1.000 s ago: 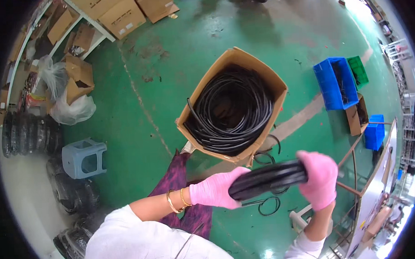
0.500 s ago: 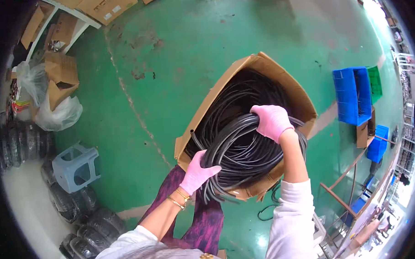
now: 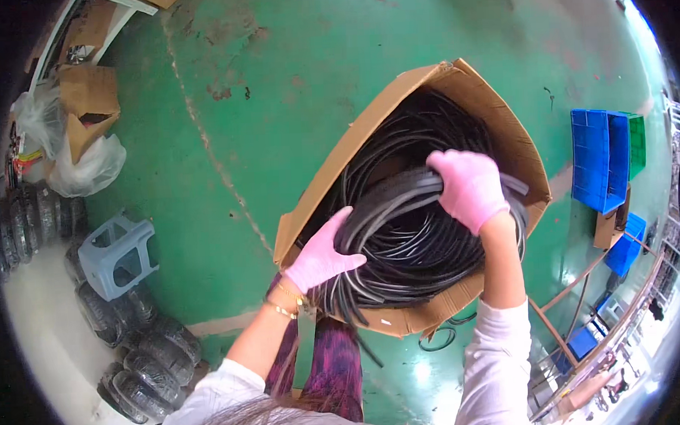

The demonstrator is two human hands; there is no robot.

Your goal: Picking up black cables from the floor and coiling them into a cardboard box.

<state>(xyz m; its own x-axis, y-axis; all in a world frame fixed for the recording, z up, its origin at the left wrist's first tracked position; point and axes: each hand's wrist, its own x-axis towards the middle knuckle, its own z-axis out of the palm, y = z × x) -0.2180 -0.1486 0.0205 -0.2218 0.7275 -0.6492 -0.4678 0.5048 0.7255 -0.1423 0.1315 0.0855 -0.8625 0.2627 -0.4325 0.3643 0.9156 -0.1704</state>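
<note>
A thick bundle of black hoses (image 3: 392,199) arches across the open top of a cardboard box (image 3: 338,156). Both my hands wear pink gloves. My right hand (image 3: 470,189) is closed round the far right part of the bundle, with cut hose ends poking out past it. At the bundle's near left side, my left hand (image 3: 323,254) grips it from outside, thumb on the near face and fingers partly hidden by the hoses. More coiled black hose (image 3: 424,251) lies inside the box. Several loose hose ends hang over the near left rim beside my legs.
A grey plastic stool (image 3: 117,254) and stacks of wrapped black coils (image 3: 147,369) stand at left. Farther up lie a torn carton (image 3: 89,94) and clear plastic bags (image 3: 87,169). Blue crates (image 3: 600,158) and a metal frame (image 3: 557,328) are at right. Thin black loops (image 3: 438,336) lie near the box.
The bundle and my right hand have moved up and to the right. My left hand has shifted slightly up. A hose end now hangs lower by my leg. The whole view has shifted a little.
</note>
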